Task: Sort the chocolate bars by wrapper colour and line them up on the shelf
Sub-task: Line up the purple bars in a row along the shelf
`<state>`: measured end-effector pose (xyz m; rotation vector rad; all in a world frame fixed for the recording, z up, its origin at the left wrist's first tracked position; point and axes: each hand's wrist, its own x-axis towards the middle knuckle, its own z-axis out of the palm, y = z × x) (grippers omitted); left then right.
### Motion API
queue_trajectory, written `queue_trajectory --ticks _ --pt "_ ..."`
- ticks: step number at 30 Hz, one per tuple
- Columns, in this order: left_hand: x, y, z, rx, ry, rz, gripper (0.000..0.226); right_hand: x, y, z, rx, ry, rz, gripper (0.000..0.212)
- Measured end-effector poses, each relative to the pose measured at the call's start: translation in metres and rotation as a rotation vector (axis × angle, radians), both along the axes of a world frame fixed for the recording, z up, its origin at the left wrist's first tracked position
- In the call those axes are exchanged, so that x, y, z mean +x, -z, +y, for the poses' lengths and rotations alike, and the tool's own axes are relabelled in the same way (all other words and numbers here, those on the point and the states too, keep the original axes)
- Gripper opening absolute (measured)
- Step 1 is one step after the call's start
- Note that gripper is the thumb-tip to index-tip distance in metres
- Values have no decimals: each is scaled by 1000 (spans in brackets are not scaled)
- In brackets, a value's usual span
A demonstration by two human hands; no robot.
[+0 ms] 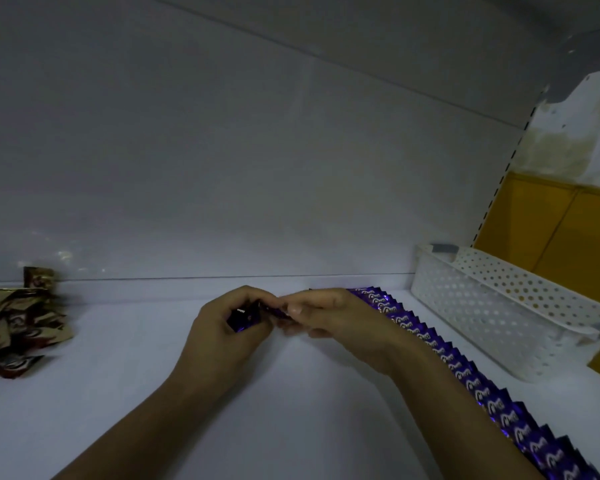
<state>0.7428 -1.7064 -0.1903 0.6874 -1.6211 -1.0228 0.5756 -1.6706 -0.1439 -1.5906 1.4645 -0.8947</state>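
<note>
A long overlapping row of purple chocolate bars (465, 372) runs diagonally across the white shelf (118, 393) from the back middle to the front right corner. My left hand (226, 327) grips a small bunch of purple bars (243, 318), fingers curled round them. Beside it, my right hand (329, 317) pinches one end of a purple bar between the two hands, just left of the row's far end. A loose heap of brown and gold wrapped bars (18, 323) lies at the shelf's left edge.
A white perforated plastic basket (499, 306) stands at the right, behind the purple row. The shelf's white back panel (222, 168) rises close behind my hands. A yellow wall shows past the shelf's right upright.
</note>
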Motion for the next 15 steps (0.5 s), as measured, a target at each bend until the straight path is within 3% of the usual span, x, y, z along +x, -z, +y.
queue_trajectory --ticks 3,5,7,10,13,15 --pt "-2 1 0 43 -52 -17 32 -6 -1 -1 -65 29 -190 19" --pt "-3 2 -2 104 -106 -8 34 -11 0 -2 -98 67 -192 19" --pt "-3 2 -4 172 -155 23 28 -14 3 -4 -102 109 -42 20" --pt "-2 3 -6 242 -181 18 22 -16 14 -11 -59 192 354 19" --pt "-2 4 -7 268 -140 -1 22 -27 15 -14 -99 348 559 12" --pt "-2 4 -6 286 -107 -1 22 -37 14 -12 -117 484 714 19"
